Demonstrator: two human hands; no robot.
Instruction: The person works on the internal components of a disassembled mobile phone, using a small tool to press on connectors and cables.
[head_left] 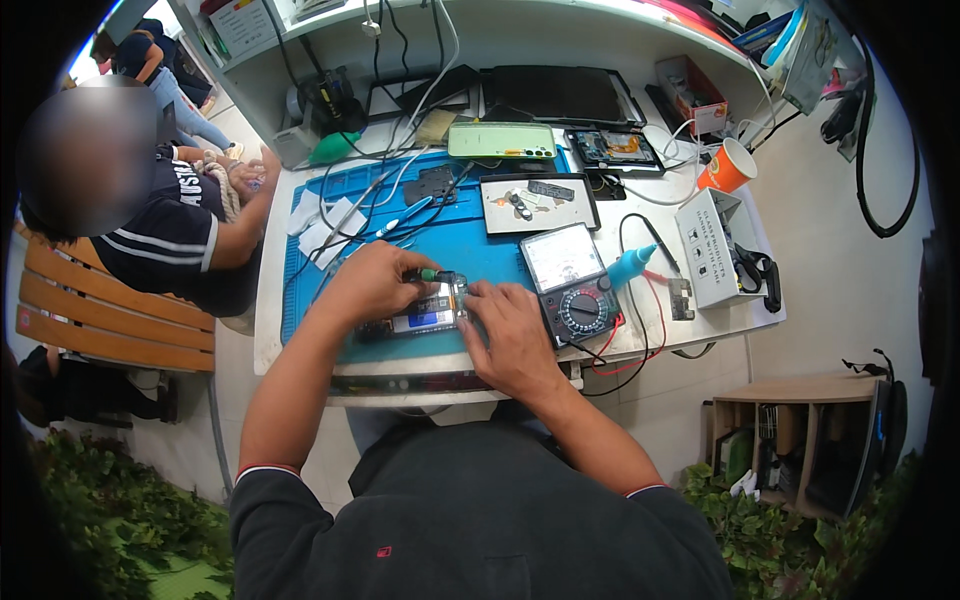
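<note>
An opened phone [428, 315], its battery and inner parts showing, lies on the blue mat near the front edge of the table. My left hand [372, 287] is closed over its left side, with the fingertips pinching a small screwdriver [431, 274] that has a green and black handle. Most of that tool is hidden by the fingers, so its tip cannot be made out. On the phone's right end, my right hand [508, 335] grips the edge between fingers and thumb. Just right of this hand stands an analog multimeter [584, 308] with its lid up.
Behind the phone lie a tray of small parts [540, 204], a pale green phone [501, 141] and a blue-and-white pen-like tool [404, 216]. A teal bottle [630, 266], red and black leads, a white box [712, 250] and an orange cup [728, 166] occupy the right. Another person [190, 215] sits at left.
</note>
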